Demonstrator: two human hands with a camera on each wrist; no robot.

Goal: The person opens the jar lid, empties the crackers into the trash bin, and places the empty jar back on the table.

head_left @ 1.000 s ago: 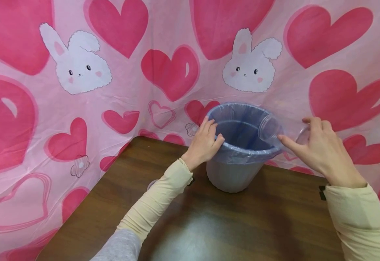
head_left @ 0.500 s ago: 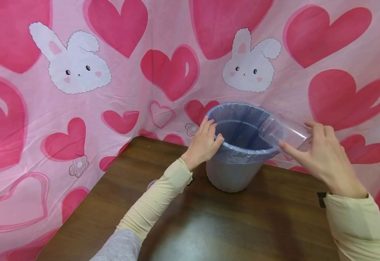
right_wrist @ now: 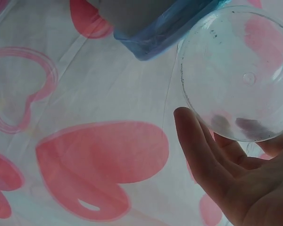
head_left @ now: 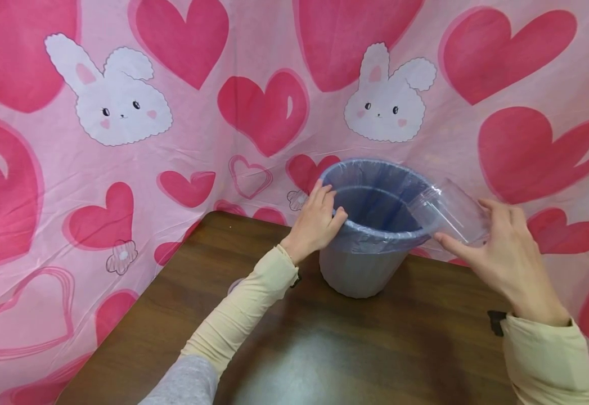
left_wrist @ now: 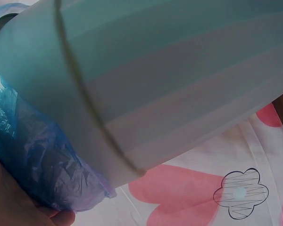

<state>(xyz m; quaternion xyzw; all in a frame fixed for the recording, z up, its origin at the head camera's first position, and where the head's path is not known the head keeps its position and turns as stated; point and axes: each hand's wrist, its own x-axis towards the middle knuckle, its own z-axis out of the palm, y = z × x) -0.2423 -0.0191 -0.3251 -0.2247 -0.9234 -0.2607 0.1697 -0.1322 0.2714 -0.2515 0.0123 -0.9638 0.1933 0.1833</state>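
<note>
A pale trash can [head_left: 357,275] lined with a thin blue plastic bag [head_left: 375,244] stands on the wooden table. My left hand [head_left: 314,228] grips its left rim over the bag; in the left wrist view the fingers [left_wrist: 19,200] lie at the bunched liner [left_wrist: 61,174]. My right hand [head_left: 507,259] holds a clear plastic jar [head_left: 458,211] between thumb and fingers, tilted with its mouth over the can's right rim. The right wrist view shows the jar's round base [right_wrist: 240,70] from outside, with the hand [right_wrist: 240,179] beneath. No contents show in the jar.
Part of a small clear round thing [head_left: 234,286] peeks out behind the left forearm on the table [head_left: 324,349]. A pink cloth [head_left: 253,50] with hearts and rabbits hangs behind the table and along its left side.
My right hand has shifted a little right and down, and the jar's base has dropped with it while the mouth stays at the rim. The left hand and trash can keep their place.
</note>
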